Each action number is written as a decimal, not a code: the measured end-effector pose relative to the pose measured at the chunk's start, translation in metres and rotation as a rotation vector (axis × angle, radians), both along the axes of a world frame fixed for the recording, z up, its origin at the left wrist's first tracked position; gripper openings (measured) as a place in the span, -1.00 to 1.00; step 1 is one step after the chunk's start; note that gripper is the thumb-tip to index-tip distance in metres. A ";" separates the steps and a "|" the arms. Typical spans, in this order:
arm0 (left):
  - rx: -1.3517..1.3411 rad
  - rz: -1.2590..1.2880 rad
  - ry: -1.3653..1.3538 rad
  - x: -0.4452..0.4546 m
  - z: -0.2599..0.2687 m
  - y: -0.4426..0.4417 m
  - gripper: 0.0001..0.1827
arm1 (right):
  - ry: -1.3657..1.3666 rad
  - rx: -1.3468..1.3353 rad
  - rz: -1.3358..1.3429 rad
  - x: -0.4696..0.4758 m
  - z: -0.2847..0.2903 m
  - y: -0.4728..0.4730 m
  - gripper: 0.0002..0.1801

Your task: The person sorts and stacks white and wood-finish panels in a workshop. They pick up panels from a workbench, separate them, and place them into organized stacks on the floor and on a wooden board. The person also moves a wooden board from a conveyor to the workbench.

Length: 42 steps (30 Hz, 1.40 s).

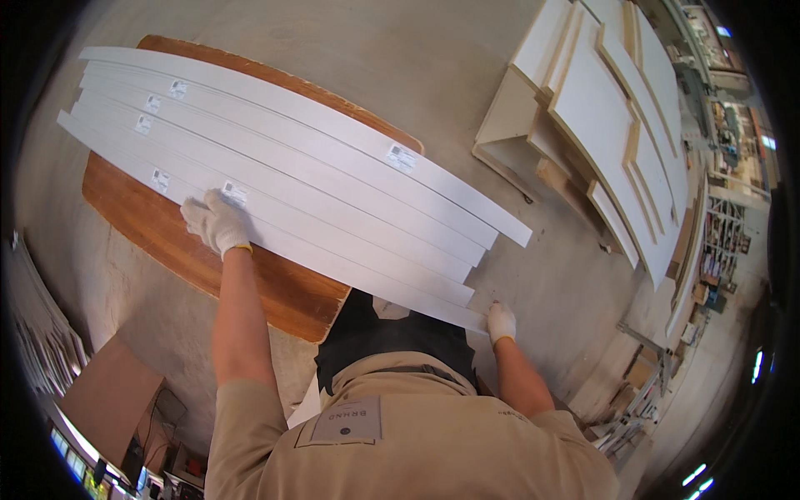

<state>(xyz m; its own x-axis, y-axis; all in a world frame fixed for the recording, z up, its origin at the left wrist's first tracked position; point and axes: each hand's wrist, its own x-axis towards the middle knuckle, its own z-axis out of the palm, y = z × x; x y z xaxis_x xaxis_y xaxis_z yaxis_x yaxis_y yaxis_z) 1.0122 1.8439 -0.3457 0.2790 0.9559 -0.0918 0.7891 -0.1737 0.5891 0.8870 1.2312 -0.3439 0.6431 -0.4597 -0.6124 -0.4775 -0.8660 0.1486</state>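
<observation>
Several long white panel strips (pixel 300 181) lie side by side across a brown wooden board (pixel 275 300), their right ends stepped and jutting past it. Printed labels (pixel 400 159) are stuck on some of the strips. My left hand (pixel 215 222), in a white knit glove, rests at the near edge of the nearest strip, beside a label; whether its fingers grip the edge cannot be told. Off to the right, my right hand (pixel 501 322), gloved too, is at the right end of that nearest strip, its fingers curled and partly hidden.
On the right, large white panels with pale raw edges (pixel 600 112) are stacked above the concrete floor (pixel 400 56). A brown panel (pixel 109 394) stands at the lower left, near a stack of thin sheets (pixel 44 312). A metal frame (pixel 656 362) is at the lower right.
</observation>
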 end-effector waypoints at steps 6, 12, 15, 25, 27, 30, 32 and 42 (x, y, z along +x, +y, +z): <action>0.122 -0.077 0.014 0.003 -0.003 0.005 -0.44 | -0.039 0.302 -0.312 -0.005 -0.027 -0.039 -0.47; -0.018 -0.044 -0.155 -0.037 -0.029 0.039 -0.30 | -0.085 0.585 -0.489 -0.012 -0.020 -0.046 -0.44; -0.078 -0.105 -0.303 -0.070 -0.026 0.036 -0.32 | 0.058 0.558 -0.481 -0.003 -0.016 -0.054 -0.52; 0.057 0.221 -0.363 -0.230 0.053 -0.163 -0.42 | 0.279 0.661 0.680 0.107 0.006 -0.059 -0.72; 0.185 0.193 -0.363 -0.255 0.063 -0.208 -0.46 | 0.171 0.682 0.686 0.118 0.009 -0.066 -0.73; 0.314 0.166 -0.378 -0.260 0.086 -0.259 -0.54 | 0.126 0.891 0.429 0.117 0.019 -0.084 -0.75; 0.302 0.238 -0.633 -0.234 0.117 -0.280 -0.63 | 0.156 1.098 0.359 0.110 0.034 -0.091 -0.73; 0.722 -0.015 -1.051 -0.283 0.388 -0.364 -0.65 | 0.389 1.113 1.367 0.049 0.152 0.033 -0.60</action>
